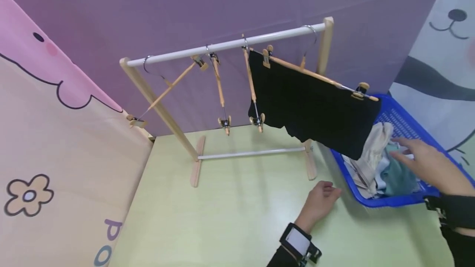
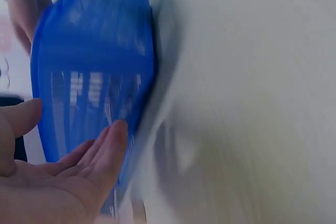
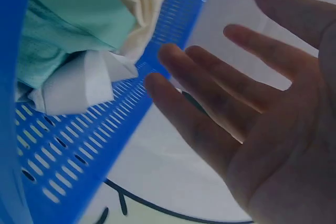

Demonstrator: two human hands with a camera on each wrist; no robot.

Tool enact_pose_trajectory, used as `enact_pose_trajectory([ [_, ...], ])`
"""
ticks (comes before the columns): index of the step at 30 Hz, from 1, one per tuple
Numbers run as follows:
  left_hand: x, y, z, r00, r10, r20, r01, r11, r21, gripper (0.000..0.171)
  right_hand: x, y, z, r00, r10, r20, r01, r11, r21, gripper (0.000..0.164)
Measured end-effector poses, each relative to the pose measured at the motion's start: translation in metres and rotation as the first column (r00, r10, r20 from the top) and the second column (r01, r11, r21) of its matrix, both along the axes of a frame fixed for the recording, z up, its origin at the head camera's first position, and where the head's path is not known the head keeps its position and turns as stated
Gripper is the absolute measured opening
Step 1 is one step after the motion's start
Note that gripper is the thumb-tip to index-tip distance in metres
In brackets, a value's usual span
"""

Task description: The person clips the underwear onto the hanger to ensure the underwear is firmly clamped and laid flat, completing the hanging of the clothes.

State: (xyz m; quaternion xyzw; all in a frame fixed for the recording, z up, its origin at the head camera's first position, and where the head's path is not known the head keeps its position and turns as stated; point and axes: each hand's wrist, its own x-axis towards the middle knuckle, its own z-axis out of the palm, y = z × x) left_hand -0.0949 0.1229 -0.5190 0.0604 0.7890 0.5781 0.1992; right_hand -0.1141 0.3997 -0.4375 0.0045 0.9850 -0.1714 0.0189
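My right hand [image 1: 426, 162] hovers over the blue basket [image 1: 384, 202] with its fingers spread; the right wrist view shows nothing in it. Inside the basket lie a green cloth [image 3: 79, 14], a white cloth [image 3: 79, 85] and a cream cloth [image 1: 375, 147]. Left of the basket, my left hand [image 1: 320, 203] is held above the tabletop with loosely bent fingers and an empty palm. A black garment [image 1: 308, 104] hangs from a wooden clip hanger [image 1: 319, 77] at the rack's right end, its lower corner overlapping the basket in the head view.
The drying rack [image 1: 230, 45] has a white top rail and wooden legs. Three bare clip hangers hang on it, including a slanted hanger [image 1: 168, 90] at the left. A purple cloth backdrop [image 1: 185, 7] stands behind, with printed panels at both sides. The tabletop [image 1: 222, 209] is pale green.
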Motion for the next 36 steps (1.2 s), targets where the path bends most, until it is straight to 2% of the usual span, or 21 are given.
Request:
enact_pose_trajectory([
  [4, 0.007, 0.019, 0.006, 1.000, -0.011, 0.005, 0.011, 0.997, 0.080, 0.034, -0.011, 0.003, -0.006, 0.993, 0.086, 0.079, -0.085, 0.996, -0.007, 0.060],
  [8, 0.010, 0.028, 0.010, 0.999, 0.029, 0.025, -0.033, 0.985, 0.168, 0.027, -0.019, 0.000, -0.010, 0.982, 0.169, 0.080, -0.169, 0.986, -0.013, 0.055],
  [12, 0.011, 0.032, 0.014, 0.997, 0.065, 0.046, -0.073, 0.972, 0.223, 0.023, -0.028, -0.003, -0.012, 0.972, 0.216, 0.095, -0.214, 0.976, -0.024, 0.050],
  [19, 0.015, 0.037, 0.017, 0.984, 0.095, 0.152, -0.151, 0.895, 0.420, 0.027, -0.041, -0.005, -0.016, 0.956, 0.230, 0.182, -0.226, 0.973, -0.044, 0.048],
  [21, 0.016, 0.038, 0.017, 0.983, 0.092, 0.160, -0.154, 0.888, 0.434, 0.026, -0.044, -0.006, -0.018, 0.955, 0.230, 0.189, -0.222, 0.973, -0.064, 0.047],
  [24, 0.016, 0.038, 0.016, 0.984, 0.089, 0.155, -0.149, 0.888, 0.436, 0.026, -0.046, -0.006, -0.022, 0.958, 0.220, 0.183, -0.202, 0.973, -0.112, 0.044],
  [28, 0.018, 0.039, 0.016, 0.986, 0.091, 0.137, -0.138, 0.910, 0.391, 0.025, -0.047, -0.005, -0.027, 0.968, 0.190, 0.163, -0.163, 0.973, -0.163, 0.037],
  [31, 0.019, 0.039, 0.017, 0.987, 0.088, 0.134, -0.130, 0.929, 0.346, 0.024, -0.048, -0.003, -0.029, 0.980, 0.136, 0.143, -0.111, 0.979, -0.170, 0.034],
  [36, 0.016, 0.037, 0.019, 0.991, 0.082, 0.102, -0.111, 0.939, 0.327, 0.024, -0.049, -0.006, -0.027, 0.998, 0.038, 0.052, -0.028, 0.984, -0.174, 0.035],
])
